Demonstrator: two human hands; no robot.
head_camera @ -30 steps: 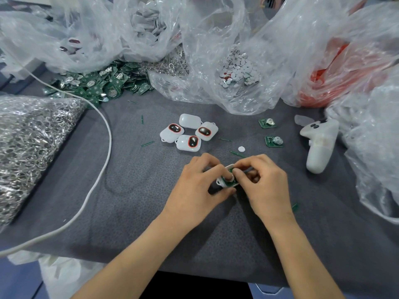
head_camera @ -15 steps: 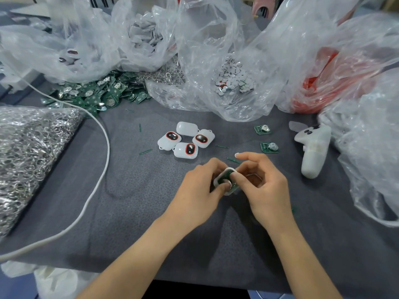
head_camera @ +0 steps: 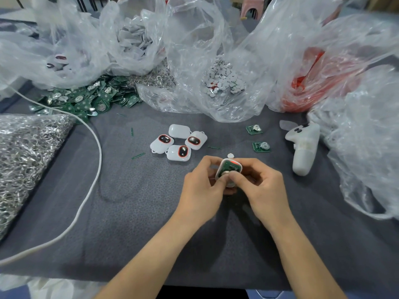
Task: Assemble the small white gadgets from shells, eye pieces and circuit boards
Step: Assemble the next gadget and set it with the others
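Seen from the head camera, we held a white shell (head_camera: pixel 224 169) with both hands, just above the grey cloth (head_camera: pixel 129 201), its open side tilted toward us. A green circuit board (head_camera: pixel 230 167) sat inside it. Our left hand (head_camera: pixel 200 186) curled its fingers round the shell's left edge, and our right hand (head_camera: pixel 265 186) gripped the right edge, both thumbs pressing the board's lower part. Just beyond lay a small white disc (head_camera: pixel 230 156). Four finished gadgets (head_camera: pixel 179 142) clustered farther left, two loose circuit boards (head_camera: pixel 261 146) lay to the right, and a white controller (head_camera: pixel 303 147) lay beside them.
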